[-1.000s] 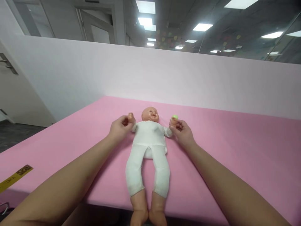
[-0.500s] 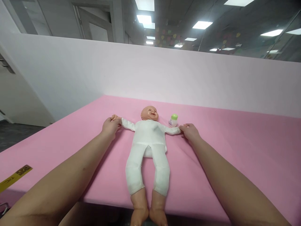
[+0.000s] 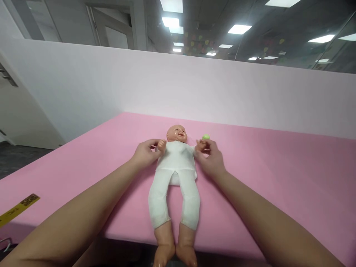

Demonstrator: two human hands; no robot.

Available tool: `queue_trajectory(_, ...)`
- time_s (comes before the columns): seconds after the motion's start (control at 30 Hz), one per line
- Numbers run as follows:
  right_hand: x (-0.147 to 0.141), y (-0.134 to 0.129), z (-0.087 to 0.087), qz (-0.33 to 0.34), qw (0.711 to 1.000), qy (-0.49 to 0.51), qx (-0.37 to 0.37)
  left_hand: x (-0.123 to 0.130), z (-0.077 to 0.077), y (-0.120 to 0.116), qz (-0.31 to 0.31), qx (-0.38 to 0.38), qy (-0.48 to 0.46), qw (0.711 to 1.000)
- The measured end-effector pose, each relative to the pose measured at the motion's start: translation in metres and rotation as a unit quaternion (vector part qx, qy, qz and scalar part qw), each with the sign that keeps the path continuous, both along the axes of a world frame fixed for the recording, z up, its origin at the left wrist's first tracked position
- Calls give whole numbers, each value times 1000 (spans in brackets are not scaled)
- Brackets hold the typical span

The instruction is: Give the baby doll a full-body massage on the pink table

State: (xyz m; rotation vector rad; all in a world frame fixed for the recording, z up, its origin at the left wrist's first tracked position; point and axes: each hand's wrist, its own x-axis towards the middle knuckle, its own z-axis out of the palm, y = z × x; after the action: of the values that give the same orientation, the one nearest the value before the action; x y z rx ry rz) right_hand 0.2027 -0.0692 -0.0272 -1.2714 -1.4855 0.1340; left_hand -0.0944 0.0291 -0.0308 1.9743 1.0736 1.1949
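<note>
Head view, the only one. Doll (image 3: 175,155) lay face up on the pink tabletop (image 3: 258,185), head toward the white wall (image 3: 211,89), legs pointing at the wearer, feet (image 3: 164,254) out past the near edge. White suit on, feet bare, legs slightly apart.

Left hand (image 3: 146,152) pinched the doll's fist (image 3: 161,145) on that side between thumb and fingers, held close by the shoulder. Right hand (image 3: 211,157) had thumb and fingers closed around the other fist (image 3: 199,145), also near the shoulder. Both doll arms looked folded in, sleeves mostly covered. Green cap (image 3: 205,137) showed just behind the right hand; whatever sat under it was hidden, couldn't tell what.

Yellow strip (image 3: 19,210) with a printed code at the left, well apart from the doll. Door (image 3: 22,115) far left; lit ceiling panels (image 3: 239,29) past the glass above the wall.

Step in hand, as judged: working both doll arms together, at the drawn-in position. Next move seemed to call for a light, even pinch on both fists, the two sides matched, torso left flat. Right side likely needed extra care, with the cap so near the knuckles.
</note>
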Motion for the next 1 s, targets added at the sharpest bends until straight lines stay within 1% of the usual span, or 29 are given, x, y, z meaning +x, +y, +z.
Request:
queue_trajectory(0.03, -10, -4, 1, 34, 997, -68, -3, 2, 3, -5, -28, 40, 61, 997)
queue_trajectory(0.1, -22, -9, 1, 96, 978, -185, 6, 4, 7, -10, -67, 119, 167, 976)
queue_trajectory(0.17, -27, -11, 1, 133, 958, -253, 29, 3, 11, -12, -87, 176, 239, 951)
queue_trajectory(0.23, -26, -11, 0, 141, 950, -276, 47, 2, 15, -13, -113, 210, 289, 927)
queue_trajectory(0.3, -24, -10, 0, 143, 942, -300, 47, 1, 20, -15, -128, 230, 322, 909)
queue_trajectory(0.4, -22, -10, 0, 146, 934, -323, 34, 2, 26, -19, -133, 238, 344, 898)
queue_trajectory(0.47, -22, -10, 1, 144, 938, -315, 24, 3, 27, -21, -137, 237, 347, 897)
queue_trajectory(0.53, -22, -10, 0, 142, 946, -292, 21, 4, 25, -21, -129, 230, 333, 905)
queue_trajectory(0.63, -20, -10, -2, 133, 959, -248, 4, 3, 20, -18, -94, 194, 282, 935)
queue_trajectory(0.67, -18, -10, -2, 119, 966, -229, -8, 2, 19, -17, -80, 174, 261, 946)
queue_trajectory(0.73, -13, -8, -2, 68, 983, -168, -35, -1, 15, -14, -49, 122, 213, 968)
queue_trajectory(0.77, -9, -6, -1, 40, 991, -123, -41, -3, 13, -12, -32, 92, 185, 978)
queue_trajectory(0.83, 1, -1, 2, -6, 999, -22, -29, -7, 8, -4, 11, 26, 111, 993)
queue_trajectory(0.9, 16, 6, 5, -33, 997, 67, -2, -13, 1, 9, 48, -42, 21, 998)
queue_trajectory(0.93, 25, 10, 6, -47, 994, 101, 4, -17, -2, 18, 62, -78, -24, 995)
queue_trajectory(1.0, 46, 20, 3, -87, 984, 155, -22, -27, -10, 38, 129, -131, -123, 975)
